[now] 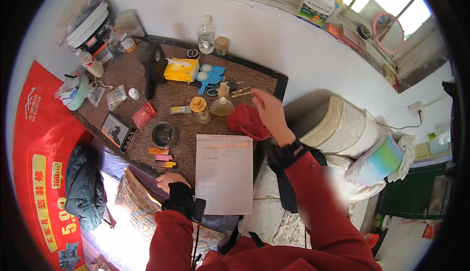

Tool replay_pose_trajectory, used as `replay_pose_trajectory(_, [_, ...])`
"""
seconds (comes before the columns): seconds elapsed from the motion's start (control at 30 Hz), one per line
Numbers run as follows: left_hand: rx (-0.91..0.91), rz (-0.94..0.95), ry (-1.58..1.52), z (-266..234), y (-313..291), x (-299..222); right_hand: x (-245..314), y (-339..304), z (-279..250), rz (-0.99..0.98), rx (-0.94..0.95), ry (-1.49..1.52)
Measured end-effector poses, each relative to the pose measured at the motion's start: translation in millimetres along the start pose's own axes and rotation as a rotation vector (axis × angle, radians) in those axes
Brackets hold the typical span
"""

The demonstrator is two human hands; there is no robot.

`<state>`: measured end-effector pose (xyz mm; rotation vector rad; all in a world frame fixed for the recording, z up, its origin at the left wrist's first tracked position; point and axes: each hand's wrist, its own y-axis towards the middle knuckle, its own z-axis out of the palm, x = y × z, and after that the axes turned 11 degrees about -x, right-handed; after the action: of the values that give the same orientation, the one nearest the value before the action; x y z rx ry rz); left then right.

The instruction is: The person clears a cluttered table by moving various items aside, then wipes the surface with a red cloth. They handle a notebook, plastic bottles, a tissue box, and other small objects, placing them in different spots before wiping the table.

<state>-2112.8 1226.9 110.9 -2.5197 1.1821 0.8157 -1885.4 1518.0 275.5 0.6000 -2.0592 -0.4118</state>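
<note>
My right hand (268,107) reaches over a red cloth (248,120) at the desk's right side. Its fingers are apart, their tips close to a few thin wooden sticks (241,92); I cannot tell whether they touch. Curled at the desk's front edge, my left hand (172,179) shows nothing in it. Just beyond it lie a yellow lighter (167,164), a pink lighter (163,157) and an orange lighter (159,151). Between my hands is a white paper pad (224,187), with a pencil (226,145) lying across its top.
Beyond the pad stand a gold-capped bottle (199,111), a round bottle (222,107) and a dark round bowl (165,135). Farther back are a yellow tissue pack (181,70), blue plastic pieces (210,76), a black upright device (152,67) and a clear bottle (206,36) by the wall.
</note>
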Motion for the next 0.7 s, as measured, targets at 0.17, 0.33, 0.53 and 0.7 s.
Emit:
replay_pose_trajectory(0.17, [0.033,0.194,0.067,28.5,15.2,32.0,-23.1,66.4,69.8,0.007,0.140,0.065])
replay_pose_trajectory(0.33, [0.036,0.061,0.006,11.8,4.4,21.7,-37.7,105.6,117.4,-0.068,0.325,0.028])
replay_pose_trajectory(0.53, [0.045,0.051,0.130,-18.5,-8.6,-8.7,-51.0,124.0,148.6,0.173,0.522,-0.215])
replay_pose_trajectory(0.7, [0.029,0.072,0.128,-32.9,-14.1,-20.7,-61.9,123.6,162.2,0.244,0.450,-0.057])
